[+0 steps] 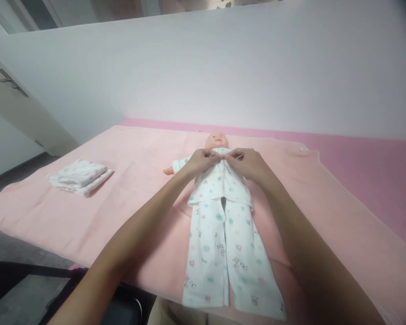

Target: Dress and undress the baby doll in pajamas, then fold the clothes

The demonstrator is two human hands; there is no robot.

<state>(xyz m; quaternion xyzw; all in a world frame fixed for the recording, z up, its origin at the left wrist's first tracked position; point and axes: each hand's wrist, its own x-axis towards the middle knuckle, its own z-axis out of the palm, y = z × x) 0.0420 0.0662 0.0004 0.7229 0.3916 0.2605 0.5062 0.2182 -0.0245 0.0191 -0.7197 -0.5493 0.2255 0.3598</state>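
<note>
A baby doll (217,140) lies on its back with its head toward the wall. It wears a white pajama top (214,188) with a front opening and small coloured prints. Matching white pajama trousers (208,248) cover its legs and reach the near table edge. My left hand (203,161) pinches the top's front edge just below the doll's neck. Close beside it, my right hand (246,162) pinches the other front edge, the fingertips of both hands meeting. Whatever fastening lies between the fingertips is too small to make out. One doll hand (168,171) sticks out at the left.
A pink blanket (138,180) covers most of the table, and a darker pink surface (368,176) shows at the right. Folded white cloths (81,176) lie on the left. A white wall (223,72) stands behind; a door handle (10,81) is at far left.
</note>
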